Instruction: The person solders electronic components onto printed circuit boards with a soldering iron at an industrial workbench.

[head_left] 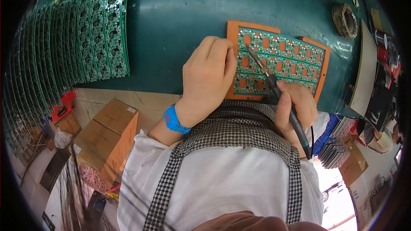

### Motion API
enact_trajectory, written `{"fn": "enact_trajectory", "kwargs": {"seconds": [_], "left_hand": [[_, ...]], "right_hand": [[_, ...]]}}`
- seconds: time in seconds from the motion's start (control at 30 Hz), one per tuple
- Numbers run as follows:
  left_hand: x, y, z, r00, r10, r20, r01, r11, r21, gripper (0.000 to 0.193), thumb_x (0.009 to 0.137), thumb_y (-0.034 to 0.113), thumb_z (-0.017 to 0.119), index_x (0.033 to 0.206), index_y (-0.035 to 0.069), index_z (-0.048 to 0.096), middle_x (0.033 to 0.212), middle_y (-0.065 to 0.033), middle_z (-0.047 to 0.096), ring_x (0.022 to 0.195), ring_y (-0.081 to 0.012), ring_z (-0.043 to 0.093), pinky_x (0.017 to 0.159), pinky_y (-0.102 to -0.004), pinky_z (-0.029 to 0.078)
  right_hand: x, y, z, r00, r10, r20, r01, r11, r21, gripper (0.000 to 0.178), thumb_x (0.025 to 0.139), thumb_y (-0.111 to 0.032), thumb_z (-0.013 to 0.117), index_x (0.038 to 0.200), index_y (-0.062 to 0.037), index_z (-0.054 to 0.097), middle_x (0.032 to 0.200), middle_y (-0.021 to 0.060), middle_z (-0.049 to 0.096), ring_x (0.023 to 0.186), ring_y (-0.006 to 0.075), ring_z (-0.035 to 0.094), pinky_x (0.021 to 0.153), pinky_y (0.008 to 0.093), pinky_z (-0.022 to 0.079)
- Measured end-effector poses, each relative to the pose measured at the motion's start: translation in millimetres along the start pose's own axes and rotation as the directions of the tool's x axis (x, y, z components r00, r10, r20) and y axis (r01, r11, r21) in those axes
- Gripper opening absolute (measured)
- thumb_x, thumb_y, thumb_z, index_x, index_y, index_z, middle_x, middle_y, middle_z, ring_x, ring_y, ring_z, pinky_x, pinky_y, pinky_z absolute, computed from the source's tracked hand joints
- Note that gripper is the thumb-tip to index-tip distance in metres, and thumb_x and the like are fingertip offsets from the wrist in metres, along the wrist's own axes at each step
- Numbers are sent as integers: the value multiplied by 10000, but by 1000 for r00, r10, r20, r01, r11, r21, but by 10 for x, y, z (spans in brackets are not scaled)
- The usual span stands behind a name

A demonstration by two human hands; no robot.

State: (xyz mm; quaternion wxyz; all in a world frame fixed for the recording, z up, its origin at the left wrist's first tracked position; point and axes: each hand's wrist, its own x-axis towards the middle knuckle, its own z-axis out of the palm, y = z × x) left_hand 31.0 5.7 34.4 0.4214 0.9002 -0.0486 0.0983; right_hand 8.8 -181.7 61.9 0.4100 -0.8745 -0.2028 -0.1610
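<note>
My right hand (302, 105) grips a soldering iron (272, 83) by its dark handle, with a cord trailing from the end. The iron's tip points up and left, at the upper left part of a green circuit board panel (272, 53) with rows of round openings. The panel lies in an orange-brown holder (231, 30) at the front of the table. My left hand (205, 75), with a blue band on its wrist, is closed beside the holder's left edge. Its fingertips are pinched by the panel's upper left corner; what they hold, if anything, is hidden.
Many green circuit board panels (102, 30) stand in a long row on the left of the green table (171, 17). A dark ring-shaped roll (344, 20) sits at the far right. Cardboard boxes (98, 132) stand on the floor at left.
</note>
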Motion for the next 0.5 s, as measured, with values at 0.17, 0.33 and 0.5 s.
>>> {"fn": "enact_trajectory", "kwargs": {"seconds": [0.17,0.33,0.5], "left_hand": [[39,-21,26,999,52,-15,-51,997,57,143,761,-4,643,866,28,552,814,-90,536,680,-256,584,577,-341,481],[96,-13,20,996,38,80,-39,999,7,117,769,3,639,867,23,577,800,-82,506,696,-245,579,575,-341,481],[127,21,-48,993,55,108,-60,997,44,112,775,18,640,878,52,613,826,-84,506,719,-238,578,582,-334,480]], "right_hand": [[88,22,57,1000,-23,10,23,999,31,93,758,-21,635,833,29,657,655,104,632,537,199,619,470,263,468],[90,36,77,999,-40,32,39,999,18,110,724,-6,644,829,21,659,658,96,631,532,190,614,455,262,464],[101,48,67,995,-94,25,94,996,-11,145,701,-8,653,844,5,672,673,91,634,532,187,615,448,260,464]]}}
